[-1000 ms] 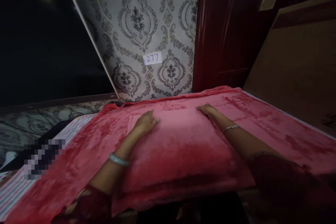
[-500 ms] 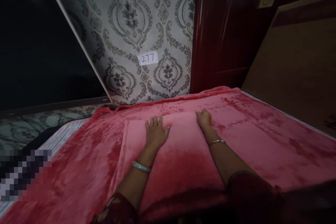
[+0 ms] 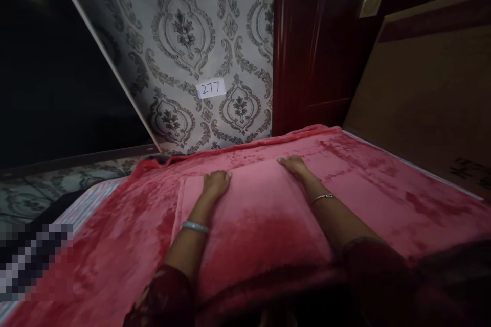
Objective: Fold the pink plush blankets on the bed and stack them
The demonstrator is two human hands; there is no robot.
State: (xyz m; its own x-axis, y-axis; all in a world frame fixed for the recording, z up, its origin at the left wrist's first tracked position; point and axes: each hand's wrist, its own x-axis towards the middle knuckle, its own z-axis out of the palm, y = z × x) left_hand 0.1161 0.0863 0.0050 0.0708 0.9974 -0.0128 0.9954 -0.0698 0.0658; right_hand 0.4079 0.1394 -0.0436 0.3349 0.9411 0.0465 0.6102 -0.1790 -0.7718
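Note:
A pink plush blanket, folded into a thick rectangle (image 3: pixel 261 230), lies in front of me on a spread red-pink plush cover (image 3: pixel 368 179). My left hand (image 3: pixel 217 184) is at its far edge toward the left, fingers curled over that edge and thumb on top. At the far right corner, my right hand (image 3: pixel 293 164) grips the edge, its fingers mostly hidden behind the fold. Each wrist carries a bangle. The near end of the folded blanket sinks into dark shadow close to my body.
A large dark screen (image 3: pixel 65 71) leans at the left. Behind the cover stand a patterned wall with a paper label "277" (image 3: pixel 210 88) and a dark red wooden panel (image 3: pixel 310 51). A big cardboard box (image 3: pixel 429 76) borders the right side. Striped cloth (image 3: pixel 92 202) shows at left.
My left hand has gone from lying flat with spread fingers to curling over the far edge, slightly left. My right hand has shifted slightly left along the edge. The view has turned a little right.

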